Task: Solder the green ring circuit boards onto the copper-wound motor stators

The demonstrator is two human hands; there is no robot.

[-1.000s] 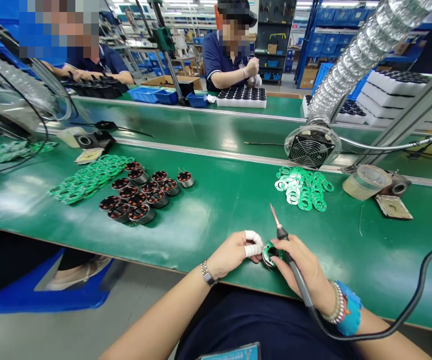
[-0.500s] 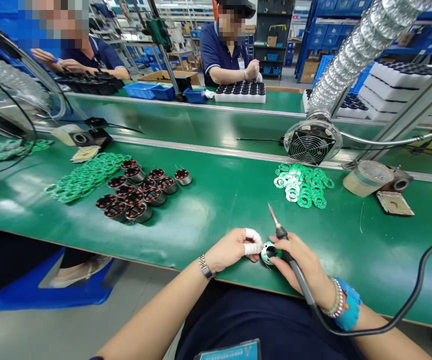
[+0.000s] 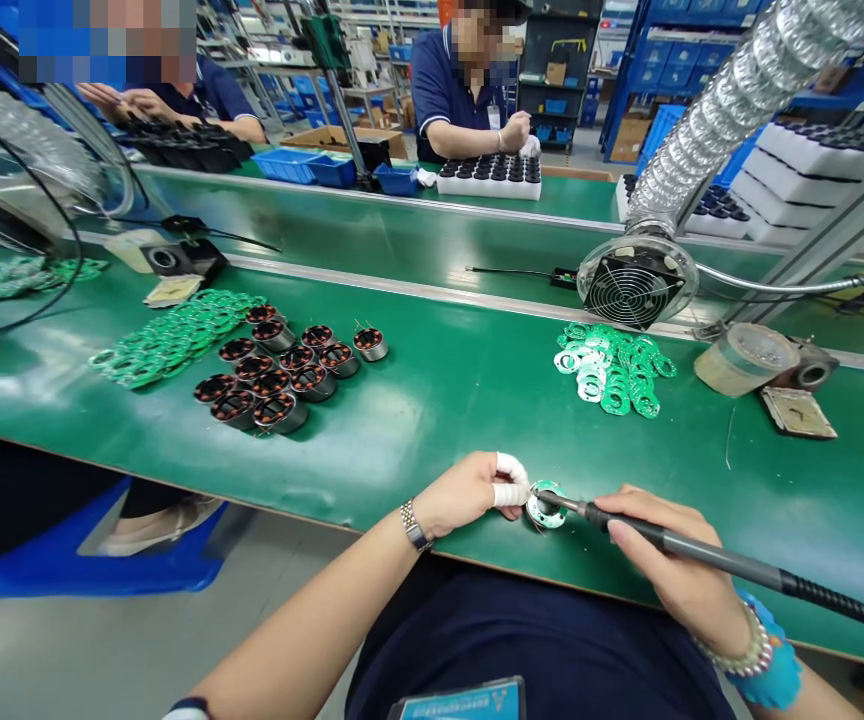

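Observation:
A round motor part topped with a green ring board (image 3: 547, 505) rests near the front edge of the bench. My left hand (image 3: 473, 495), with white tape on its fingers, is closed at the part's left side; its fingertips pinch something thin there that I cannot make out. In my right hand (image 3: 672, 545) lies the handle of a soldering iron (image 3: 702, 547), its metal tip pointing left over the ring board. A group of copper-wound motor parts (image 3: 274, 375) stands left of centre. Loose green ring boards (image 3: 616, 365) lie in a heap beyond my hands.
A fan (image 3: 634, 285) on a silver duct stands behind the heap. To its right are a cloudy cup (image 3: 745, 358) and a sponge tray (image 3: 799, 411). More green boards (image 3: 177, 335) lie at left. Two people work across the bench. The iron's cable runs off right.
My right hand has moved right, off the ring board. The soldering iron has swung from pointing up and away to pointing left, its tip now at the board. My left hand stays beside the part.

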